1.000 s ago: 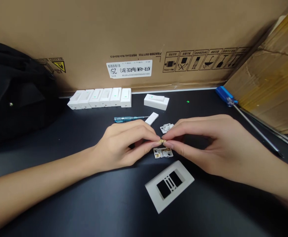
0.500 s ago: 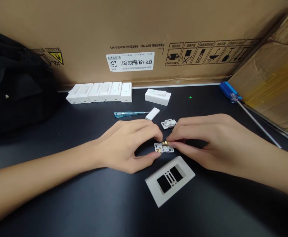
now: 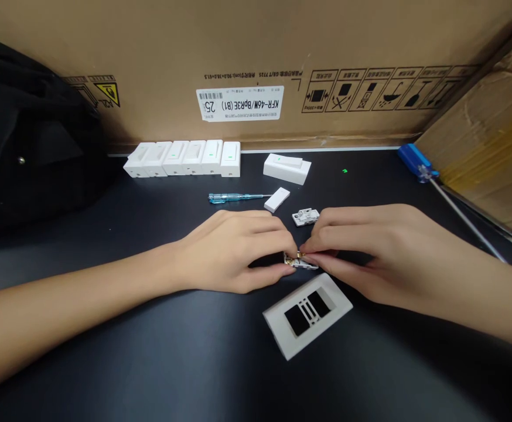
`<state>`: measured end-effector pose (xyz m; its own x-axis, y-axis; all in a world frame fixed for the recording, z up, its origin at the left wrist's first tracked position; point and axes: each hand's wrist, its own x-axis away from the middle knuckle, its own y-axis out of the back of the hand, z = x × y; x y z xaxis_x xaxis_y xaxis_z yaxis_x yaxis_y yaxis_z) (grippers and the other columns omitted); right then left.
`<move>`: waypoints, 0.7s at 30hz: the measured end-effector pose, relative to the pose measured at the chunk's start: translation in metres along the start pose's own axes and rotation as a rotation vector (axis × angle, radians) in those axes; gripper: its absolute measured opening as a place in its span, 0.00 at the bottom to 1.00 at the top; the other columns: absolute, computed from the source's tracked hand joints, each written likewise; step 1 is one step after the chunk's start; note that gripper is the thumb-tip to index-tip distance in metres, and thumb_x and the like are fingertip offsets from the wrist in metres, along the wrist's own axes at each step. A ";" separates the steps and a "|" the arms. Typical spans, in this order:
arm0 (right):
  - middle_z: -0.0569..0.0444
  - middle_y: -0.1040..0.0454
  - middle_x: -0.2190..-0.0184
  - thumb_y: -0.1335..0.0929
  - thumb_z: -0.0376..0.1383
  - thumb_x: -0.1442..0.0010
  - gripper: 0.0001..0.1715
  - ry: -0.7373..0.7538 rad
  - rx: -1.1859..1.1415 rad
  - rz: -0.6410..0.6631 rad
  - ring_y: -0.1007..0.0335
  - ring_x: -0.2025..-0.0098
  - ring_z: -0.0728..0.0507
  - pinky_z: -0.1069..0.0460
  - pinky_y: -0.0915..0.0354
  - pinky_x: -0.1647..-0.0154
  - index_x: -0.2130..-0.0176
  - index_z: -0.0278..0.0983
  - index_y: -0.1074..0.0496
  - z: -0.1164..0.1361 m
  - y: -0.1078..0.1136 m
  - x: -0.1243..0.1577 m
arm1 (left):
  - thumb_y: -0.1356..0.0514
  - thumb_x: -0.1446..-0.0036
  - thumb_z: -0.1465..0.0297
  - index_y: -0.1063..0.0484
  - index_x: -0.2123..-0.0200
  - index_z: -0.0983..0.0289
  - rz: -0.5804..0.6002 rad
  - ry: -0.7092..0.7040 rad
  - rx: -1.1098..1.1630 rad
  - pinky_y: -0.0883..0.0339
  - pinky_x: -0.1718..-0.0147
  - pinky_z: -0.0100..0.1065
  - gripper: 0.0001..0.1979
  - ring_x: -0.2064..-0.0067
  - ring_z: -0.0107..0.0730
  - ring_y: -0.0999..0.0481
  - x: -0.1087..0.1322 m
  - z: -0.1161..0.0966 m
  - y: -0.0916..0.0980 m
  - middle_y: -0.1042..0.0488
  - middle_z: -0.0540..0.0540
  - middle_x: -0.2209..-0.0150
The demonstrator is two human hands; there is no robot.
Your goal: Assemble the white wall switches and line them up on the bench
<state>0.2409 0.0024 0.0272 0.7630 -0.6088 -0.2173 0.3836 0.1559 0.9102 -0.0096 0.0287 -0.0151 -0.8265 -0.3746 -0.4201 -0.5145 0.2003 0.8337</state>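
Note:
My left hand [image 3: 242,249] pinches the left end of a small white switch base [image 3: 307,265] between thumb and forefinger. My right hand [image 3: 374,246] has its fingertips closed on a small brass contact piece [image 3: 300,255] at the top of that base. Fingers cover much of both parts. Just beyond them lies a similar white plastic part [image 3: 304,217], partly behind my right fingers. In front is a white switch cover frame [image 3: 277,324] with openings through it. A flat white rocker button [image 3: 277,200] rests near the tip of a blue test screwdriver [image 3: 232,198].
Several white switches [image 3: 177,158] stand in a row at the back, with another switch [image 3: 287,169] apart to their right. A blue-handled screwdriver [image 3: 416,164] lies by the right-hand carton [image 3: 493,135]. Behind rises a large cardboard box [image 3: 159,53]; a black bag [image 3: 31,140] is at left.
My left thumb and forefinger have closed onto the left end of the switch base, which now looks tilted. The brass piece stays between my right fingertips. The whole view has shifted slightly.

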 end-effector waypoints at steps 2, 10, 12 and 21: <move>0.54 0.26 0.70 0.33 0.30 0.31 0.13 0.000 -0.014 0.002 0.30 0.71 0.48 0.52 0.39 0.69 0.66 0.37 0.21 0.000 0.000 0.000 | 0.39 0.28 0.66 0.23 0.56 0.63 0.000 -0.003 -0.001 0.26 0.56 0.31 0.08 0.56 0.33 0.18 0.000 0.000 0.000 0.17 0.55 0.58; 0.54 0.27 0.70 0.34 0.28 0.32 0.13 0.007 -0.037 0.028 0.31 0.70 0.48 0.52 0.39 0.69 0.66 0.36 0.21 0.000 0.000 -0.001 | 0.41 0.27 0.66 0.21 0.54 0.61 0.016 -0.035 -0.067 0.28 0.59 0.31 0.09 0.56 0.33 0.19 0.000 -0.001 0.002 0.17 0.54 0.56; 0.54 0.27 0.70 0.34 0.27 0.32 0.13 0.018 -0.041 0.031 0.30 0.70 0.48 0.53 0.39 0.69 0.66 0.36 0.22 0.000 0.001 -0.001 | 0.41 0.27 0.65 0.20 0.54 0.61 0.023 -0.048 -0.088 0.29 0.61 0.32 0.10 0.56 0.33 0.19 0.000 -0.001 0.002 0.17 0.54 0.56; 0.54 0.27 0.71 0.33 0.28 0.33 0.14 0.017 -0.029 0.029 0.31 0.71 0.48 0.53 0.39 0.70 0.69 0.37 0.23 0.000 0.000 -0.004 | 0.42 0.27 0.65 0.20 0.54 0.61 0.041 -0.035 -0.099 0.28 0.60 0.32 0.10 0.57 0.34 0.19 -0.001 -0.002 0.001 0.18 0.54 0.56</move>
<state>0.2378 0.0047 0.0284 0.7828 -0.5902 -0.1974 0.3760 0.1957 0.9057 -0.0091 0.0272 -0.0132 -0.8546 -0.3357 -0.3962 -0.4568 0.1234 0.8809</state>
